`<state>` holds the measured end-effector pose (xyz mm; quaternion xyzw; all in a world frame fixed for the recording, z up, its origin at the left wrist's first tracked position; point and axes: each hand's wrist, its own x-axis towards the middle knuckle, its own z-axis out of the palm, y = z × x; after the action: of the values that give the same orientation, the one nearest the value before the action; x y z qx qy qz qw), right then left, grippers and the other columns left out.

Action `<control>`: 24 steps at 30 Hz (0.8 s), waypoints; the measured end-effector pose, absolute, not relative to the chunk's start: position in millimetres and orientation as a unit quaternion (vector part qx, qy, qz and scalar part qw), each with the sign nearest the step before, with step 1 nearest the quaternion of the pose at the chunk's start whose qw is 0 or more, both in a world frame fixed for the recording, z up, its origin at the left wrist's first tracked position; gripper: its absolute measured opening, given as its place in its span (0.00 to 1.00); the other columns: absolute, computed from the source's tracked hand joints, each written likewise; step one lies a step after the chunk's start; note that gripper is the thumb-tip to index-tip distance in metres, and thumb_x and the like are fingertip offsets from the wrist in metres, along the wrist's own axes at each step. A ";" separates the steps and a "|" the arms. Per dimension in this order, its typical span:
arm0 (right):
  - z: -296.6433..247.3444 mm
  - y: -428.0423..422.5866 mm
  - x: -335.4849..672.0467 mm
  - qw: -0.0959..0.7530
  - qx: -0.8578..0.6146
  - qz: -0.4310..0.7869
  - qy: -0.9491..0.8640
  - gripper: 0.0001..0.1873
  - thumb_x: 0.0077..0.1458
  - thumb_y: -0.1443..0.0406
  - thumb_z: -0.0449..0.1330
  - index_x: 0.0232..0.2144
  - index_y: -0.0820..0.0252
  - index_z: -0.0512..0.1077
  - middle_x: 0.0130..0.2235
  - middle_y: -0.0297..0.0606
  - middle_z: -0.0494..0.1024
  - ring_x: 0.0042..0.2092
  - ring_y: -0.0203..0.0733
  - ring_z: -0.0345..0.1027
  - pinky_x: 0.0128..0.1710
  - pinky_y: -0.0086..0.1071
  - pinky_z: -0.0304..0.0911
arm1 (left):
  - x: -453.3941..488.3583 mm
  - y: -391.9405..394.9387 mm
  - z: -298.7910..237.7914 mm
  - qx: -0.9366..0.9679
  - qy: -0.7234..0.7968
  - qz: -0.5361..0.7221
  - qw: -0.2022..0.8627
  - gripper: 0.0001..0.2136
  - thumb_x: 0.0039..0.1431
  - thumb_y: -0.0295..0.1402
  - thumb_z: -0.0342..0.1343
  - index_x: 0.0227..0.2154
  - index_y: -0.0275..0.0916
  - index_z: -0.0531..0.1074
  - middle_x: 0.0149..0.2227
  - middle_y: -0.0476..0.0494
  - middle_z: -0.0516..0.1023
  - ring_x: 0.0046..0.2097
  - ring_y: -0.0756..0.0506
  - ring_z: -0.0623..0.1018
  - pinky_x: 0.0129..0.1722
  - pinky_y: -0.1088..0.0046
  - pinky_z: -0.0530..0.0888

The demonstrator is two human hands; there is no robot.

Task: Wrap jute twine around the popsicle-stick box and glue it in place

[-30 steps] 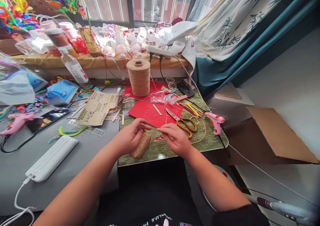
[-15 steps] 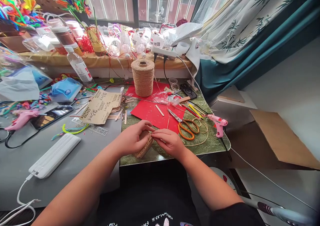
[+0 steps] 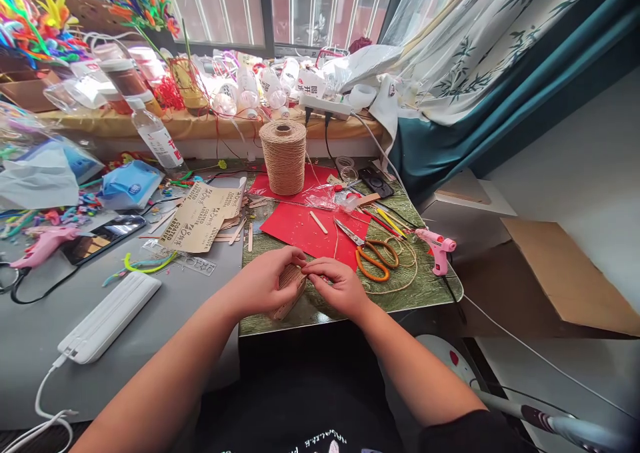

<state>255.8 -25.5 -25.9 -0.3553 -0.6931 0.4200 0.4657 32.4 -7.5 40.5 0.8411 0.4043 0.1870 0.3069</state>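
Note:
My left hand (image 3: 264, 281) is wrapped around a small brown block-like piece (image 3: 292, 303) at the table's front edge. Its surface looks ridged, like cardboard or wound twine; much of it lies hidden under my palm. At the upper right corner of the piece, my right hand (image 3: 342, 289) pinches its fingertips together, touching the left fingertips. Whatever is in that pinch is too small to make out. Orange-handled scissors (image 3: 376, 261) lie just beyond my right hand, beside a loose strand of twine (image 3: 415, 273).
Behind my hands stands a large twine spool (image 3: 283, 163) near red sheets (image 3: 293, 225). A pink glue gun (image 3: 439, 249) sits at the right table edge. Left are sandpaper sheets (image 3: 197, 219), a white power strip (image 3: 113, 316), another pink glue gun (image 3: 47, 245) and a bottle (image 3: 159, 139).
My left thumb has shifted slightly down along the brown piece, and the piece has turned a little. My right fingertips stay pinched at its corner. The view has moved slightly.

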 end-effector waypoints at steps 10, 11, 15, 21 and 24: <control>-34.7 -29.2 236.6 0.508 -0.410 0.548 -0.524 0.12 0.56 0.54 0.72 0.36 0.55 0.83 0.41 0.40 0.82 0.45 0.47 0.76 0.50 0.40 0.72 | 35.4 -8.3 43.3 0.843 0.417 0.174 0.293 0.15 0.59 0.35 0.57 0.50 0.44 0.71 0.50 0.42 0.81 0.49 0.39 0.80 0.49 0.61 0.76; -35.5 -28.4 236.4 0.509 -0.407 0.565 -0.507 0.12 0.55 0.54 0.73 0.35 0.55 0.83 0.41 0.40 0.82 0.45 0.47 0.76 0.50 0.40 0.71 | 34.9 -8.3 43.0 0.846 0.412 0.174 0.291 0.16 0.58 0.35 0.58 0.50 0.44 0.71 0.50 0.42 0.81 0.49 0.39 0.80 0.49 0.61 0.76; -35.8 -25.1 237.8 0.489 -0.407 0.632 -0.443 0.15 0.50 0.54 0.75 0.34 0.57 0.83 0.38 0.38 0.82 0.41 0.44 0.75 0.48 0.39 0.71 | 33.3 -8.9 42.5 0.858 0.397 0.173 0.277 0.22 0.53 0.36 0.63 0.52 0.44 0.70 0.52 0.42 0.80 0.51 0.38 0.80 0.52 0.59 0.76; -34.2 -31.3 234.3 0.498 -0.412 0.641 -0.414 0.17 0.56 0.51 0.71 0.34 0.58 0.81 0.36 0.38 0.82 0.41 0.43 0.74 0.50 0.40 0.69 | 35.1 -10.8 41.9 0.853 0.410 0.177 0.271 0.23 0.54 0.35 0.62 0.53 0.44 0.69 0.53 0.40 0.79 0.51 0.37 0.80 0.52 0.59 0.76; -34.4 -36.1 228.7 0.513 -0.409 0.617 -0.435 0.17 0.49 0.54 0.76 0.35 0.56 0.79 0.37 0.35 0.80 0.41 0.42 0.74 0.47 0.37 0.70 | 36.2 -11.4 42.0 0.852 0.405 0.186 0.275 0.23 0.53 0.35 0.62 0.54 0.45 0.69 0.53 0.41 0.80 0.51 0.37 0.80 0.52 0.59 0.76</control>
<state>228.7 -36.1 -34.4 -0.4089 -0.4350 0.6170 0.5127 36.2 -11.4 42.0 0.8520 0.4046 0.1861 0.2752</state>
